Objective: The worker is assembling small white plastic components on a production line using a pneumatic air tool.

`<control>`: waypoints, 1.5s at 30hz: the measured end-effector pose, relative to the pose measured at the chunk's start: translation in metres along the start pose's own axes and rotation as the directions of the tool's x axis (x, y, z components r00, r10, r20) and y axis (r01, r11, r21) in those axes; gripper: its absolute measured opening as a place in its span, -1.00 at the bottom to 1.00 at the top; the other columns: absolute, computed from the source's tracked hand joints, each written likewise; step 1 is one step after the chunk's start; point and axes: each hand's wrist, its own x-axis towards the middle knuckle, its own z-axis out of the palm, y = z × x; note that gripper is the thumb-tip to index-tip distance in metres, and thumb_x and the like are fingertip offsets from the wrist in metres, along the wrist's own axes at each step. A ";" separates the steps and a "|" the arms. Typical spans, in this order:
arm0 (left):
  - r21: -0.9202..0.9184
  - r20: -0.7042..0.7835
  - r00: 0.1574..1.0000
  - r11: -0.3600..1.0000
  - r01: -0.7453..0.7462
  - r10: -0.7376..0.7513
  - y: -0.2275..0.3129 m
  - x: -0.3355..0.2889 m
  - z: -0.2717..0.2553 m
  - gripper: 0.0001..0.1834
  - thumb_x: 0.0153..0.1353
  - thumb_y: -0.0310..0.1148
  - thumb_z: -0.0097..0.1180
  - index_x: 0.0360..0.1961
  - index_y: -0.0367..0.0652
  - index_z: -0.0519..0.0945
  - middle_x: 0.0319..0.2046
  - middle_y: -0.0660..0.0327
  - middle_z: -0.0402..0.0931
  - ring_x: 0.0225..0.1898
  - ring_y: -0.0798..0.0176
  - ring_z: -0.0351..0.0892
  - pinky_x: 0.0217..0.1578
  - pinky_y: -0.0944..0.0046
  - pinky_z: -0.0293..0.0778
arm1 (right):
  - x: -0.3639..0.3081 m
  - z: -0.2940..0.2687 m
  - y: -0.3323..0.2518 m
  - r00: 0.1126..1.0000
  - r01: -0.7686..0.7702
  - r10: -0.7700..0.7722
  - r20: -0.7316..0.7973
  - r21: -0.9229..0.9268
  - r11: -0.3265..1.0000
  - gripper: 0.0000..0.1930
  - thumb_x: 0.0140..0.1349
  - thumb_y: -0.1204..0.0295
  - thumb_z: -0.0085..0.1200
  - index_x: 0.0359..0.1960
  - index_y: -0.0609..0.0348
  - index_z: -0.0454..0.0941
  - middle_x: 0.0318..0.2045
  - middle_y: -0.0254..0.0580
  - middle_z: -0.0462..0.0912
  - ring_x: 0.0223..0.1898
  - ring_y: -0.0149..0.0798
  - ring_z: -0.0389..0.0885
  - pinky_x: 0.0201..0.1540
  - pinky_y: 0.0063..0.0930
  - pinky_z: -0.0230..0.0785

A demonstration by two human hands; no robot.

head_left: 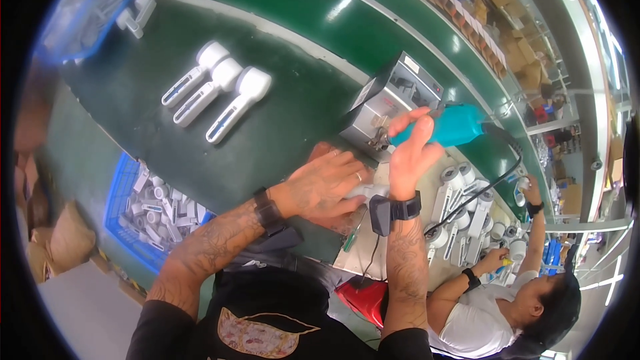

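My right hand (415, 150) grips a teal electric screwdriver (457, 125), thumb raised along its body. The driver's tip points left, at the front of a grey box-shaped screw feeder (393, 103). Lower and to the left, my left hand (327, 183) is curled over a white plastic part (363, 191), mostly hidden under the fingers. A reddish-brown mat (337, 223) lies beneath that hand. Beside it on the bench is a thin green tool (349, 239).
Three white round-headed handheld devices (230, 110) lie on the green bench to the left. A blue crate (117, 210) holds many white parts. More white housings (460, 213) cover the bench at right, crossed by a black cable (507, 177). A co-worker (493, 307) handles parts there.
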 end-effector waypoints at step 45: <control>-0.001 -0.015 0.994 0.994 -0.111 0.111 0.028 0.023 -0.015 -0.58 0.08 -0.30 0.31 -0.03 -0.22 0.60 0.07 0.05 0.55 0.07 -0.08 0.49 0.08 -0.09 0.35 | -0.092 -0.055 -0.049 0.952 -0.302 0.295 0.084 0.087 0.949 -0.82 0.35 0.45 0.13 -0.10 0.28 0.52 -0.40 -0.33 0.57 -0.41 -0.48 0.53 -0.34 -0.52 0.40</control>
